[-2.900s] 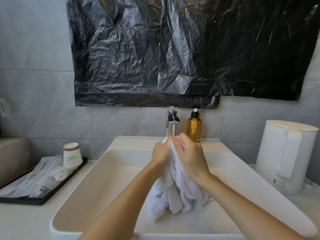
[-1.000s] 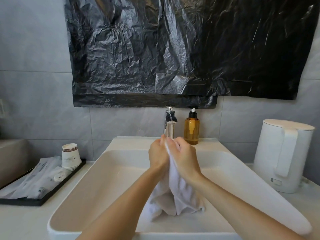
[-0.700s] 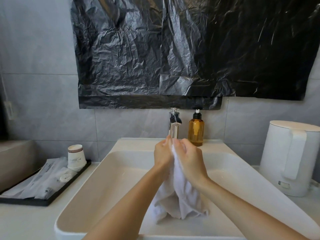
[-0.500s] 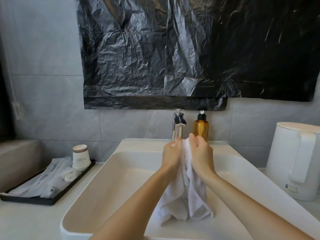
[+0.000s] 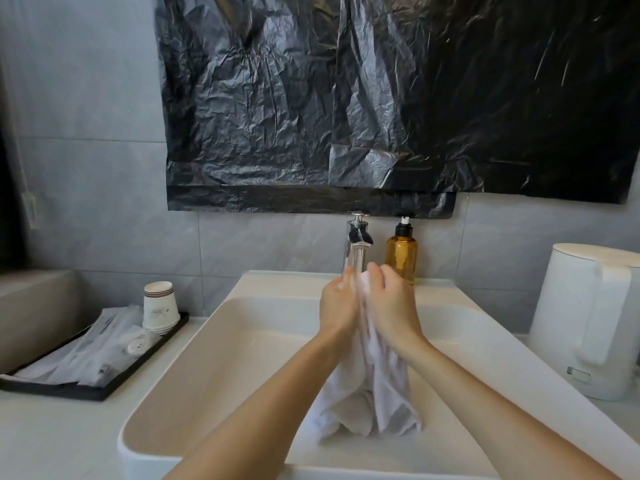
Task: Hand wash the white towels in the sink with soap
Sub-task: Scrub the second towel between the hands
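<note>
Wet white towel [image 5: 367,393] hangs in the sink [image 5: 214,344] below the left hand [image 5: 337,306] and right hand [image 5: 393,306] squeezing its top, and could slip down if soapy fingers loosen.

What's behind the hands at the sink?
A tap and a soap bottle stand behind the left hand and right hand, which grip the towel. The tap's base is covered.

Hotel-style bathroom: sink [image 5: 214,344], faucet [image 5: 357,244], amenity tray [image 5: 104,393], kettle [image 5: 585,320].
</note>
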`<act>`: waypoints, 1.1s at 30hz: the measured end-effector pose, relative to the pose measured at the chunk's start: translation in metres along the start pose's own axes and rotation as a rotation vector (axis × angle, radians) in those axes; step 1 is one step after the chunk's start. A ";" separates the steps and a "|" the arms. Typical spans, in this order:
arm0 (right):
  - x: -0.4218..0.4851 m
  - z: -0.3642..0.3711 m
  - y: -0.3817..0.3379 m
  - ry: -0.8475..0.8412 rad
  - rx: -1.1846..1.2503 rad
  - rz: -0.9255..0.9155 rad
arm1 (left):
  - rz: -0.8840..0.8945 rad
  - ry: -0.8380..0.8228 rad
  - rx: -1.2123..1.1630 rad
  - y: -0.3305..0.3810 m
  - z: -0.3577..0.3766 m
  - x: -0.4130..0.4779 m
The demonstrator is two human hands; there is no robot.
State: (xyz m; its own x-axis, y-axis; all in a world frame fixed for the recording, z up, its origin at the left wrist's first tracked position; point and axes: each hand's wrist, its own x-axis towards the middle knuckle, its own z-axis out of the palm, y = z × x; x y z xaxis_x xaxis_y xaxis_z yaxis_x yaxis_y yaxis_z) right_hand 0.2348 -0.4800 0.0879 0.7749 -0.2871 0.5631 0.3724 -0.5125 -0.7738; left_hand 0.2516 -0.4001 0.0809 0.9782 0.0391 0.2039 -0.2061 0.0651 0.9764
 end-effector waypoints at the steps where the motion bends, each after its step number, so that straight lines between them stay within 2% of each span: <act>1: 0.007 -0.001 0.001 0.037 0.004 0.063 | 0.002 -0.044 0.005 0.001 0.002 -0.005; 3: 0.002 -0.002 0.003 0.067 0.021 0.076 | 0.012 -0.072 0.017 -0.001 0.004 -0.005; 7: -0.023 0.005 0.000 -0.026 -0.003 -0.136 | 0.000 0.026 0.111 -0.003 -0.005 0.006; 11: 0.007 0.000 0.001 0.102 0.044 0.073 | -0.068 -0.110 -0.032 0.003 -0.001 -0.005; 12: 0.004 0.000 0.002 0.115 0.060 0.065 | -0.064 -0.120 -0.028 0.004 0.001 -0.007; 16: -0.021 0.005 0.002 0.001 0.031 -0.203 | -0.029 -0.018 0.025 0.006 -0.005 0.000; 20: 0.006 0.000 0.005 0.115 0.025 0.008 | -0.088 -0.095 -0.037 0.005 -0.001 -0.007; 24: -0.022 0.006 0.006 0.017 -0.019 -0.274 | -0.068 0.020 0.015 0.007 -0.005 -0.002; 25: -0.017 0.005 0.005 0.018 -0.020 -0.265 | -0.076 0.013 0.001 0.008 -0.006 -0.001; 28: 0.006 0.000 0.006 0.146 0.022 -0.049 | -0.129 -0.092 -0.056 0.011 -0.001 -0.008; 29: 0.002 0.000 0.006 0.158 0.013 -0.069 | -0.135 -0.087 -0.059 0.010 -0.001 -0.009; 32: -0.024 0.007 0.005 0.028 -0.018 -0.324 | -0.135 0.010 -0.059 0.008 -0.006 -0.002; 33: -0.022 0.005 0.005 0.006 -0.028 -0.343 | -0.136 0.016 -0.062 0.009 -0.007 -0.001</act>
State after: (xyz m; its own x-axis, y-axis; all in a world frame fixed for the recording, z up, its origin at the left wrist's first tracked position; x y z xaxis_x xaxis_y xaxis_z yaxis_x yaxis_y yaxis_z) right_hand 0.2225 -0.4719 0.0707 0.6041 -0.0989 0.7907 0.5964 -0.6019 -0.5310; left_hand 0.2483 -0.3923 0.0893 0.9968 0.0419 0.0683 -0.0733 0.1324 0.9885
